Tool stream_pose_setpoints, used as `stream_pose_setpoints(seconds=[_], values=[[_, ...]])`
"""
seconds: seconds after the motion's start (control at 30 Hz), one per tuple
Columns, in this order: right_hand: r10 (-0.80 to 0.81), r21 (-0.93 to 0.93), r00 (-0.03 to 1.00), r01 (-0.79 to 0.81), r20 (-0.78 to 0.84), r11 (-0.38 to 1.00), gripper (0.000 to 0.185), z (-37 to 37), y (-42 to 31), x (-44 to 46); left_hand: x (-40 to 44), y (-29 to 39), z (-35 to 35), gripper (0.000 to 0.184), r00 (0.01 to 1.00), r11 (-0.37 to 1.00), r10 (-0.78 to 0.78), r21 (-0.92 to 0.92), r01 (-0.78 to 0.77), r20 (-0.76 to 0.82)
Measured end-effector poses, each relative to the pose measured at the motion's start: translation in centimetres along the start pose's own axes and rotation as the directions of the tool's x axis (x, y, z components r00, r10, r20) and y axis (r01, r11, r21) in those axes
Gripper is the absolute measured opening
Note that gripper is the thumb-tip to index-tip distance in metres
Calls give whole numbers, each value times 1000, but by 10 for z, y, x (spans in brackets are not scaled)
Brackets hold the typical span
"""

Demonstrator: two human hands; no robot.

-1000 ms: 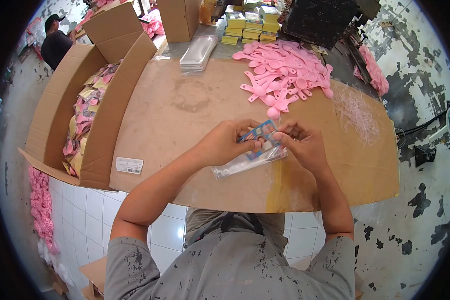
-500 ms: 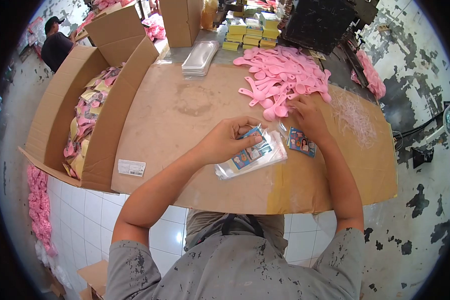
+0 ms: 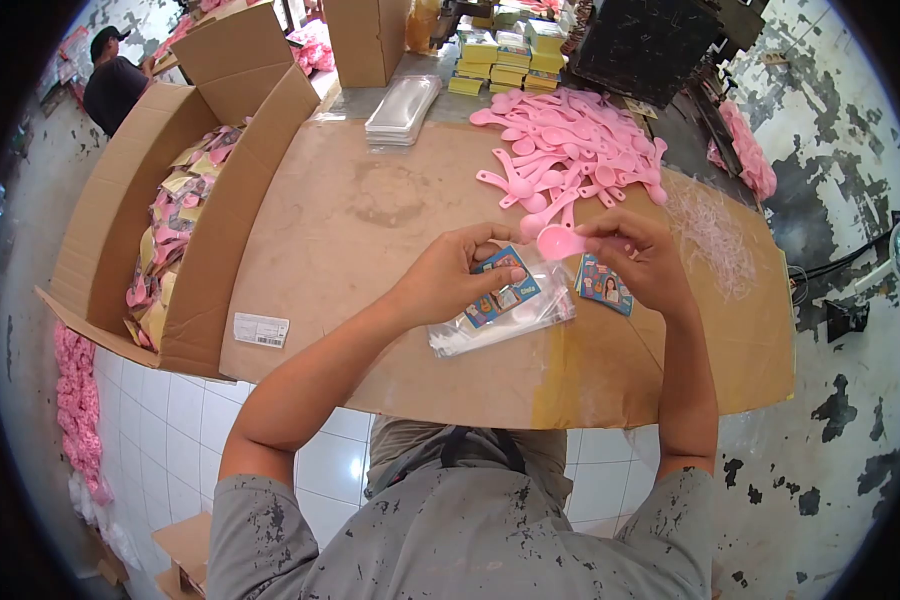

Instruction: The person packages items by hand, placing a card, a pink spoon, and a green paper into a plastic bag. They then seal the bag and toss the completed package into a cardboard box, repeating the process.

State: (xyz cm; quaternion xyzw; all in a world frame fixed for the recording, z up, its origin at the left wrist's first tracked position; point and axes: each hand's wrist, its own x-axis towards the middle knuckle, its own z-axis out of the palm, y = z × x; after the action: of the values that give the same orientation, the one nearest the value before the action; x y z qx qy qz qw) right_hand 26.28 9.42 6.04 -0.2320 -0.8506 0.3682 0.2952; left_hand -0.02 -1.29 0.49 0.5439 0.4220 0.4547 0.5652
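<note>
Between the thumb and fingers of my left hand is a blue printed card, lying over a stack of clear plastic bags. Whether the card sits inside the top bag I cannot tell. My right hand pinches a pink measuring spoon by its handle, the bowl pointing left, close above the bags. Below that hand lies a small pile of blue cards. A heap of pink spoons spreads just beyond both hands.
An open carton of packed pink items stands left. Clear packets and stacks of yellow-edged cards lie at the back. Thin clear strips are scattered right. A person is at the far left.
My right hand has come back from the spoon heap toward me, now with a pink spoon in its fingers. My left hand stays nearly in place with the card.
</note>
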Motion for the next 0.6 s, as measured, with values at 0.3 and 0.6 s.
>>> stream_pose_setpoints(seconds=[0.3, 0.6], values=[[-84, -94, 995, 78, -61, 993, 16, 3, -10, 5, -4, 8, 3, 36, 999, 999, -24, 47, 23, 26], [-4, -97, 998, 9, 57, 995, 15, -1, -23, 2, -7, 14, 5, 38, 1000, 998, -8, 60, 8, 2]])
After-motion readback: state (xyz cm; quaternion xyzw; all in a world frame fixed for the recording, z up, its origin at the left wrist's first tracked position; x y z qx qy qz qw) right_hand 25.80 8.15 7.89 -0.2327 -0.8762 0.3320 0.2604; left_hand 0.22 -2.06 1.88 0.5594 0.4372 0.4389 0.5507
